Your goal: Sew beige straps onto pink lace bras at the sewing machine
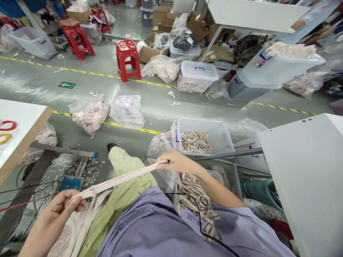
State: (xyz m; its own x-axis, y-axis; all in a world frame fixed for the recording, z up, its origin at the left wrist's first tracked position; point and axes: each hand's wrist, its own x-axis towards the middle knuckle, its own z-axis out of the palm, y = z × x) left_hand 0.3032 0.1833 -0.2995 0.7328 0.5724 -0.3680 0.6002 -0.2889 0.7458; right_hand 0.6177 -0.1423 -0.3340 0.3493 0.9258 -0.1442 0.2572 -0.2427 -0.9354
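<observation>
A pale pink fabric strap [120, 180] is stretched between my two hands, above my lap. My left hand [57, 210] pinches its lower end between thumb and fingers. The other end is gripped by my right hand [173, 161], which is farther out and higher. More strap lengths hang from near my left hand towards a pale lacy fabric piece [63, 239] at the lower left. Under my right forearm, a bin holds a heap of beige straps [191, 192], with a printed paper label [191, 218] on top.
Another clear bin [222, 137] with cut strips stands beyond my right hand. A white table [18, 121] is on the left, a grey-white tabletop [308, 171] on the right. Filled plastic bags [91, 116], a red stool [128, 60] and lidded boxes stand across the floor. A black cable [199, 214] crosses my lap.
</observation>
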